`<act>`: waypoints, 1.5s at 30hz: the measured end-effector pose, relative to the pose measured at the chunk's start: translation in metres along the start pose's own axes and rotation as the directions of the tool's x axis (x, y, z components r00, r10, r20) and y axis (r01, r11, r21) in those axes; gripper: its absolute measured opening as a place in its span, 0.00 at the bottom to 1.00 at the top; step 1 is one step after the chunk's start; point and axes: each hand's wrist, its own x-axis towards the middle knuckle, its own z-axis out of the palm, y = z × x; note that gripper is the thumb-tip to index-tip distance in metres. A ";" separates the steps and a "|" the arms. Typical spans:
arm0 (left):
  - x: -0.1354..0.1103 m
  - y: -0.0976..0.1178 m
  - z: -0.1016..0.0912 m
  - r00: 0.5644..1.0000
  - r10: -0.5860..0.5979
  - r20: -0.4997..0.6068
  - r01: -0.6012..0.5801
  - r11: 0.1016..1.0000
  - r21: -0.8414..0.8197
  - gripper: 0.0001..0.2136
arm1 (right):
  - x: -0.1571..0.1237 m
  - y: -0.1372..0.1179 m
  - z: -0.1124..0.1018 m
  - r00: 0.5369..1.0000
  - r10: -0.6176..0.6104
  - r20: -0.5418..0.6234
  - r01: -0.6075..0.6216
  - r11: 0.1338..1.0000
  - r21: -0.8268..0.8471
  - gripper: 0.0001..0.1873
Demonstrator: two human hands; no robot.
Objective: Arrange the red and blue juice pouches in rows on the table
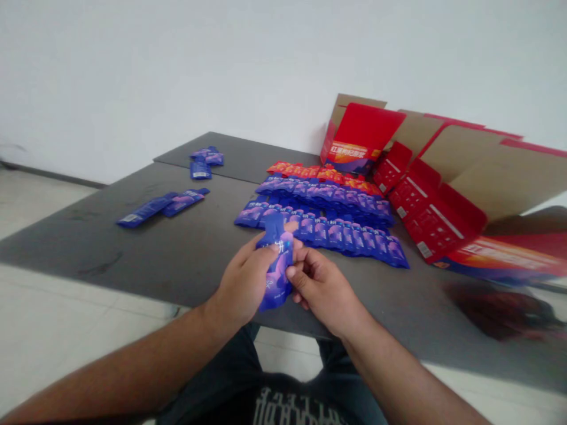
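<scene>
A blue and purple pouch (pixel 277 260) is held upright over the near edge of the dark table (pixel 177 254). My left hand (pixel 245 283) grips its left side with thumb on the front. My right hand (pixel 321 286) pinches its right edge with curled fingers. Just beyond my hands lie rows of the same blue pouches (pixel 328 227), overlapping like tiles. A row of red and orange pouches (pixel 319 173) lies behind them.
Flattened red cartons (pixel 425 200) with brown insides lean and lie at the right. Loose blue pouches (pixel 162 206) lie at the left, and a few more blue pouches (pixel 204 160) farther back. A white wall stands behind; pale floor surrounds the table.
</scene>
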 end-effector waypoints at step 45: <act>0.047 0.108 -0.212 0.847 0.491 -0.203 0.258 -0.045 0.965 0.21 | -0.034 -0.017 -0.124 0.931 0.150 -0.332 -0.286 0.866 -0.411 0.23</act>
